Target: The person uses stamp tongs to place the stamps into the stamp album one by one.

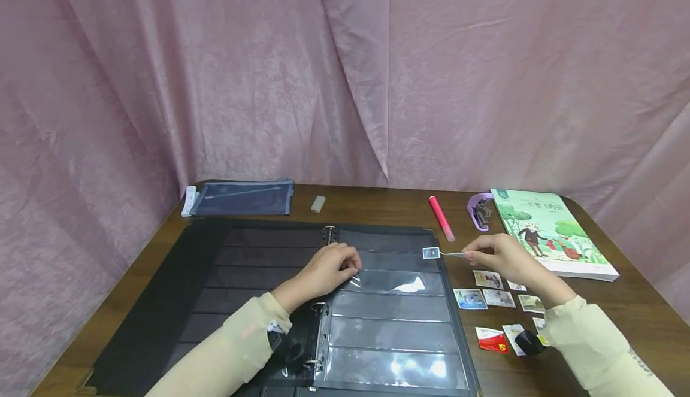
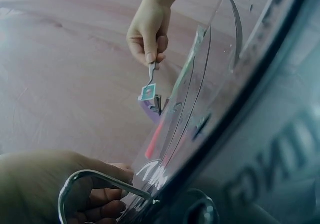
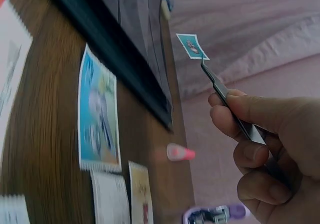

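Observation:
My right hand (image 1: pixel 504 258) grips a pair of metal tweezers (image 3: pixel 232 111), with the thumb and fingers around its shanks. Held by one corner in the tweezer tips is a small blue-green stamp (image 3: pixel 192 47) with a white border. In the head view that stamp is over the upper right edge of a black stamp album (image 1: pixel 401 336), which lies spread on the table. Beside the album's ring spine, my left hand (image 1: pixel 322 270) pinches the edge of a clear pocket strip (image 1: pixel 377 278) on the right page. The strip bulges and shines near the fingertips.
Several loose stamps (image 1: pixel 470 299) lie right of the album, with a red one (image 1: pixel 492 340) nearer me. Behind them are a green picture book (image 1: pixel 560 229), a purple-framed item (image 1: pixel 473 211) and a pink marker (image 1: pixel 442 218). A blue mesh pouch (image 1: pixel 241 198) and an eraser (image 1: pixel 318 204) lie behind the album.

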Motion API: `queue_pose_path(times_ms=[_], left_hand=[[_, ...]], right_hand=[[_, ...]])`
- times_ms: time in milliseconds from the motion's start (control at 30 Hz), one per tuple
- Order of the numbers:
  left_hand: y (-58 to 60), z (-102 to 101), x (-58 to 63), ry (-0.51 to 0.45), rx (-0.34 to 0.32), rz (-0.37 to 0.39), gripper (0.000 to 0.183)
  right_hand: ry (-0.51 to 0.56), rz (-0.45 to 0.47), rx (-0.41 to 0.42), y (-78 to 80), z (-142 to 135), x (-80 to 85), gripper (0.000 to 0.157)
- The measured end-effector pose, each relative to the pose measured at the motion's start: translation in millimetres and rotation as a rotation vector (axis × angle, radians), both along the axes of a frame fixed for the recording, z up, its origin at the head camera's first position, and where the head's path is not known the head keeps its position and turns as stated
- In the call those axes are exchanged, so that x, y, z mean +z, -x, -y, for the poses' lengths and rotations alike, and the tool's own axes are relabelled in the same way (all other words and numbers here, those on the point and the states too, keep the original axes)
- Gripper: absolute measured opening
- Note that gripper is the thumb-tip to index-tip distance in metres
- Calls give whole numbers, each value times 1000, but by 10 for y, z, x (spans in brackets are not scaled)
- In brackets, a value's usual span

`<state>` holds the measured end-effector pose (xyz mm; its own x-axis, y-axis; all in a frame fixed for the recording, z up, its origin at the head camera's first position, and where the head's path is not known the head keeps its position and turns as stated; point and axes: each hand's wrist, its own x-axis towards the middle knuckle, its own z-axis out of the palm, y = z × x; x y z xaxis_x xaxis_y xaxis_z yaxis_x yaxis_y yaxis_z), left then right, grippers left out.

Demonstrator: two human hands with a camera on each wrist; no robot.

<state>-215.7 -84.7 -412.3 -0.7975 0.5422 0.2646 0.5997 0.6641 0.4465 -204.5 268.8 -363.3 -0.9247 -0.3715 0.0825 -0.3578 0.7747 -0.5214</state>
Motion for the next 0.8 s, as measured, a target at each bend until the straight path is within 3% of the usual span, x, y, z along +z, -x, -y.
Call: queue_pose_path(times_ms=[533, 800], left_hand=[[-16, -7, 10, 11, 32, 8, 9], [-13, -4, -3, 13, 27, -10, 9]], right_hand=[[102, 50, 78, 122, 463, -147, 14], [119, 19, 115, 132, 712, -247, 11]])
